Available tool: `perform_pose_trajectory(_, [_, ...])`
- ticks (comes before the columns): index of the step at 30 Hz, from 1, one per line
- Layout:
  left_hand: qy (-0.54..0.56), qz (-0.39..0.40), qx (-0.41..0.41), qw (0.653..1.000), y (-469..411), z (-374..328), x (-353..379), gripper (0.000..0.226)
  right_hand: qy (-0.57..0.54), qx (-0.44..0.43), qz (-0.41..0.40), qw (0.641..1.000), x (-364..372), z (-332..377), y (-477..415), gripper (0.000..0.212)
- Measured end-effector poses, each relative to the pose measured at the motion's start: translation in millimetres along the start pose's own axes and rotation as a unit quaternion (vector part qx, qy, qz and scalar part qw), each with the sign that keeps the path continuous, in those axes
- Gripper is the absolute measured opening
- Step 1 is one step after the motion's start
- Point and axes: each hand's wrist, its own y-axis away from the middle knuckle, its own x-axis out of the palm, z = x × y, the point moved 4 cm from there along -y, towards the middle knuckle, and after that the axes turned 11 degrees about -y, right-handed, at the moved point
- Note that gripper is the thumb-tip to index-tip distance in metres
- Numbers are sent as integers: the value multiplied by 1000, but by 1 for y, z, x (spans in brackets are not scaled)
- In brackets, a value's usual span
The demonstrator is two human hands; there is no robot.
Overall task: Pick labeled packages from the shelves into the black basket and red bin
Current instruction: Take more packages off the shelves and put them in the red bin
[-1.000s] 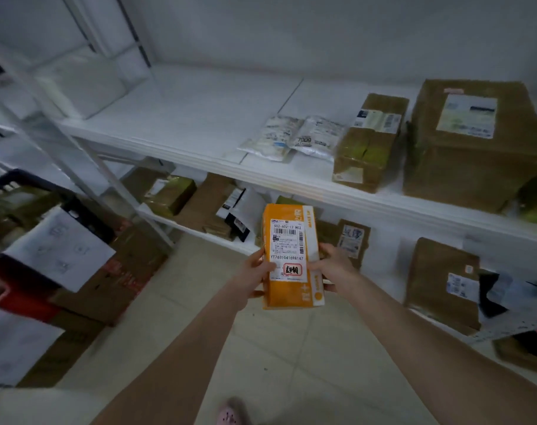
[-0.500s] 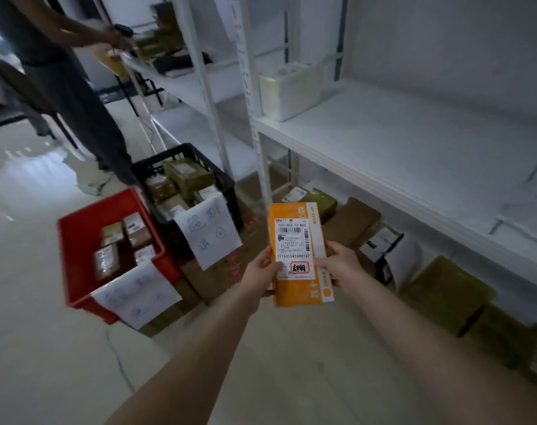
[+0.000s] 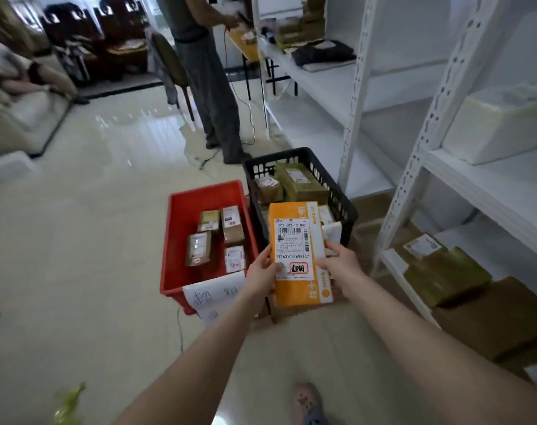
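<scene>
Orange package (image 3: 298, 253) nearer black basket (image 3: 344, 207); left hand (image 3: 262, 277), right hand (image 3: 338, 265) pinching.

The orange box (image 3: 298, 289) is smooth card with a slight sheen, and its white label (image 3: 293, 240) is matt paper printed in black. The red bin (image 3: 184, 216) is smooth moulded plastic. Just right of the bin, the black basket (image 3: 347, 207) is matt plastic lattice. Inside the bin, the parcels (image 3: 232, 228) are brown cardboard under shiny tape. A hand-marked paper sheet (image 3: 212, 297) hangs on the bin's near wall. Beyond the bin the floor (image 3: 113, 185) is glossy tile, mirroring light. Right of the bin, the shelves (image 3: 354, 102) are white painted metal with punched uprights.
</scene>
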Motion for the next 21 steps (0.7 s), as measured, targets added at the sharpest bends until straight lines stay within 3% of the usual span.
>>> perform_pose_trajectory(12, [40,-116,-57,991,-172,-5,-180,51,49,47,122,990,218,19,-177,66])
perform_pose_trajectory(21, [40,-69,-115,990,-289,54,-247,48,76,131,75,986,310,-37,-269,68])
